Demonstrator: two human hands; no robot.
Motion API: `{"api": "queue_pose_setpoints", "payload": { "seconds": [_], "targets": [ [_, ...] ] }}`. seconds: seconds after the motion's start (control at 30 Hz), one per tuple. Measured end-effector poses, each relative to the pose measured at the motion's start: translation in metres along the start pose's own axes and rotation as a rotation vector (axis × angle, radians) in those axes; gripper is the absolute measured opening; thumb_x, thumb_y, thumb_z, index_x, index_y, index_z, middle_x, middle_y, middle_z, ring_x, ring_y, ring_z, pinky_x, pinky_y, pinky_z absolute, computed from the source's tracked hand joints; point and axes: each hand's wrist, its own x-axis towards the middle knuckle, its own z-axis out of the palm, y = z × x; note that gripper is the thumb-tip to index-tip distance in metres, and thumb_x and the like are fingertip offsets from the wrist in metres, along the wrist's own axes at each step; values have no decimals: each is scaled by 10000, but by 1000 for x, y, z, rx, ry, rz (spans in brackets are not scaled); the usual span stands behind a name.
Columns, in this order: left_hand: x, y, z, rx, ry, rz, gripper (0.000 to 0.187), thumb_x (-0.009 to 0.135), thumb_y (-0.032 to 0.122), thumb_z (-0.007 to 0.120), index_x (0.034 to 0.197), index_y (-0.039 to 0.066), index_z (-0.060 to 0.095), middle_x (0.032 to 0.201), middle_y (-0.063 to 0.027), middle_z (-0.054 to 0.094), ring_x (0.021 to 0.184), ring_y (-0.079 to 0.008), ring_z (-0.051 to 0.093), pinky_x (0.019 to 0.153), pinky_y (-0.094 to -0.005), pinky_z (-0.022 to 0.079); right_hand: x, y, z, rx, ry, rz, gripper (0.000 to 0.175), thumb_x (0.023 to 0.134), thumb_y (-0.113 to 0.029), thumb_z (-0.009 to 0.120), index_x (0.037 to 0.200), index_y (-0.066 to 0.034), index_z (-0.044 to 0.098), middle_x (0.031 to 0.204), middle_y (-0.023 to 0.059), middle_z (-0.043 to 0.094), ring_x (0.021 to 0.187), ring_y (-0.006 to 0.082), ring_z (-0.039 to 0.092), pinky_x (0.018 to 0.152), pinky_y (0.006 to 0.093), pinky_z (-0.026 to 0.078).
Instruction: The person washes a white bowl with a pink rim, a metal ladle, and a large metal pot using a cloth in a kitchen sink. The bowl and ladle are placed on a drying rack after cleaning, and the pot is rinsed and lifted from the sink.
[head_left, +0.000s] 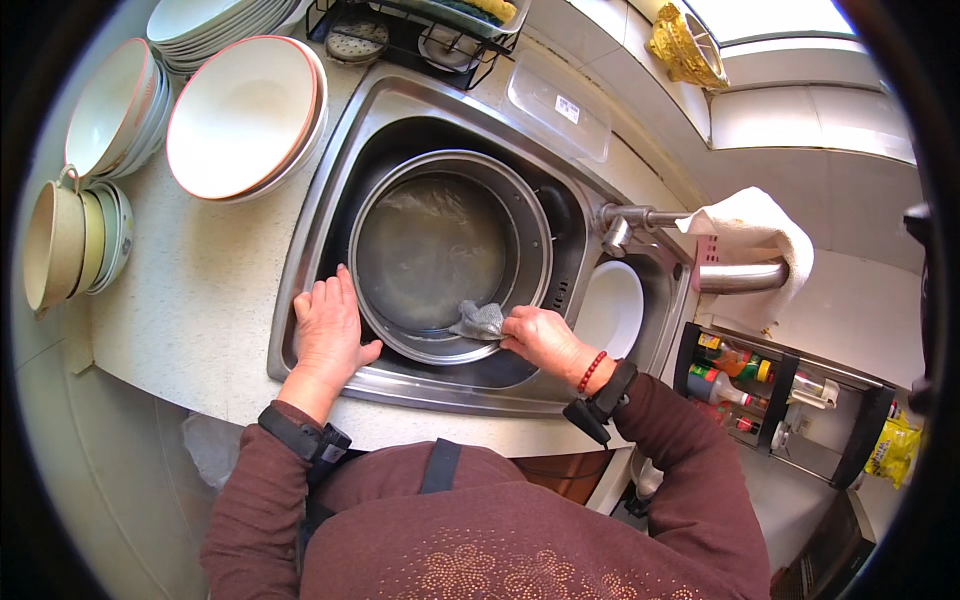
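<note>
A stainless steel pot (450, 161) with cloudy water (431, 255) in it sits in the large basin of a steel sink (307, 247). My right hand (544, 341) pinches a wet grey cloth (478, 321) at the pot's near right rim, and the cloth hangs over the inner wall. On the left, my left hand (330, 322) lies flat over the sink's edge, thumb spread and fingertips beside the pot's outer wall. Whether those fingertips touch the pot I cannot tell.
Stacked bowls (240, 120), plates (202, 30) and cups (56, 240) stand left on the counter. A faucet (630, 221) rises between the basins. The smaller basin holds a white bowl (611, 307). Behind the sink are a black wire rack (480, 60) and a clear plastic lid (559, 105).
</note>
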Motion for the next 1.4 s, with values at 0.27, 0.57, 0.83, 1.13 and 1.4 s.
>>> {"api": "queue_pose_setpoints", "payload": {
  "seconds": [0.27, 0.57, 0.83, 1.13, 1.4],
  "targets": [
    [0, 1, -2, -6, -16, 1, 1138, 548, 470, 838, 1380, -123, 337, 1052, -100, 475, 1013, -231, 455, 893, -365, 330, -6, 1, 1, -240, 58, -135, 81, 742, -194, 667, 704, -137, 624, 735, 10, 584, 796, 207, 575, 678, 357, 446],
    [0, 1, 1, 55, -16, -2, 1153, 566, 554, 805, 1399, -93, 338, 1058, -77, 472, 1014, -204, 450, 894, -356, 321, 60, 35, -30, -55, 216, 142, 143, 792, -177, 634, 753, -41, 652, 792, 139, 631, 785, 339, 642, 712, 446, 517],
    [1, 2, -3, 58, -37, -12, 1150, 564, 538, 811, 1395, -101, 338, 1057, -79, 472, 1008, -211, 447, 890, -357, 329, 125, 18, 6, 67, 13, 285, 411, 775, -220, 706, 1101, -9, 572, 911, 241, 656, 874, 400, 636, 776, 469, 514],
    [2, 2, -5, 51, -40, -8, 1145, 568, 545, 811, 1393, -99, 347, 1059, -73, 475, 1002, -209, 446, 892, -359, 331, 181, 6, 54, -102, -19, 210, 561, 720, -232, 776, 1184, -36, 530, 1167, 237, 529, 972, 379, 629, 812, 439, 526],
    [2, 3, -3, 5, 15, 17, 1152, 544, 492, 837, 1387, -116, 340, 1062, -93, 474, 1003, -219, 444, 878, -359, 329, 193, 3, 50, 474, 155, 238, 232, 839, -105, 598, 1057, -27, 591, 955, 257, 642, 903, 431, 627, 774, 471, 509]
  ]
}}
